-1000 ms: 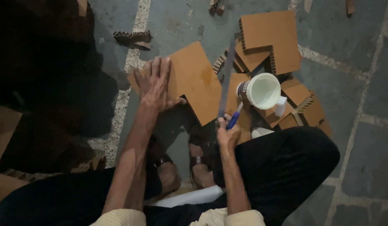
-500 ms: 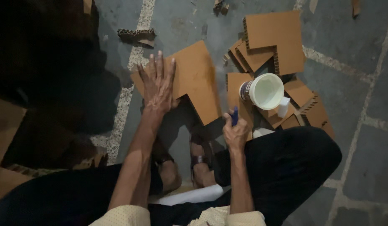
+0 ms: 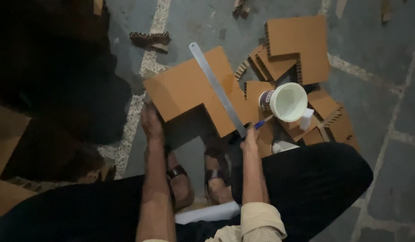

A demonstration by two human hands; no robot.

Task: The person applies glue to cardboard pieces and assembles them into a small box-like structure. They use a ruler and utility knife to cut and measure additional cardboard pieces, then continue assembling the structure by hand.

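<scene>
The left hand [image 3: 152,120] grips the near-left edge of the brown L-shaped corrugated cardboard piece [image 3: 189,87] on the stone floor [image 3: 386,175]; the right hand [image 3: 251,138] clasps a long metal ruler [image 3: 218,89] and blue pen [image 3: 260,124] — the cardboard looks light, stiff, crushable — best held by its edges.

An L-shaped cardboard piece [image 3: 194,89] lies on the floor [image 3: 377,80] ahead of the person's feet [image 3: 216,179]. A ruler [image 3: 218,89] rests across it, running from 11 o'clock down to 5 o'clock. The left hand [image 3: 151,120] sits at the piece's 8 o'clock edge; the right hand [image 3: 250,139] is at the ruler's near end. A cup [image 3: 286,102] stands at 3 o'clock of the piece, on a pile of cut cardboard pieces [image 3: 297,49] spreading from 1 to 4 o'clock.
</scene>
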